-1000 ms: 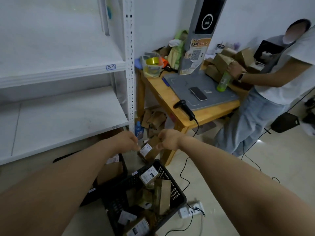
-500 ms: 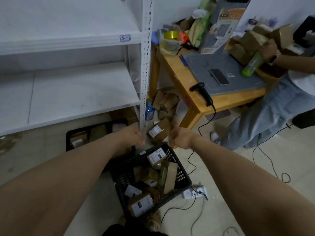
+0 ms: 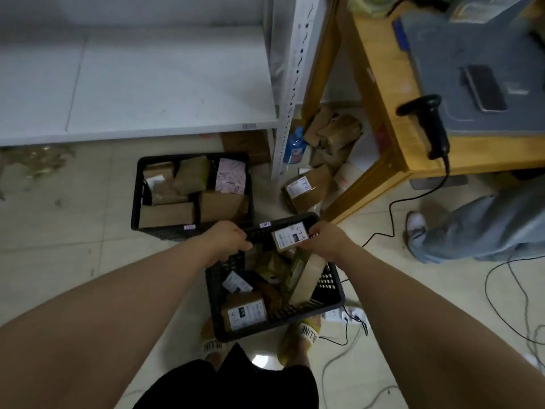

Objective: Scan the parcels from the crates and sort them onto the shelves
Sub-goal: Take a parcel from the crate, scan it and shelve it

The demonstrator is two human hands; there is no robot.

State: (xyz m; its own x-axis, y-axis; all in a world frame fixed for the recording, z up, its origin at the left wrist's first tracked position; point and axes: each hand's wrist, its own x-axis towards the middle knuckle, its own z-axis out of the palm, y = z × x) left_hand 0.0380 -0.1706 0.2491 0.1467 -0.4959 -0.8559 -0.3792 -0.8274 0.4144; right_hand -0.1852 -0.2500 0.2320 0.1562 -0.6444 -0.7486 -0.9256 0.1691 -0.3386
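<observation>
Barely begun: the shelf (image 3: 147,84) lay bare, near crate (image 3: 327,283) and far crate (image 3: 135,187) full; left hand (image 3: 227,242) gripped the near crate's rim, right hand (image 3: 327,240) pinched one parcel (image 3: 290,237), scanner (image 3: 436,128) lying unused

Open room is seen over the white shelf (image 3: 147,84), bounded at right by a slotted post (image 3: 292,98). The floor below is taken by a packed crate (image 3: 165,231).

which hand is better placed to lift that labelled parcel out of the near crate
Right, probably. The right hand grips the labelled parcel at its edge, on the scanner's side; the left hand holds the near crate's rim.
</observation>
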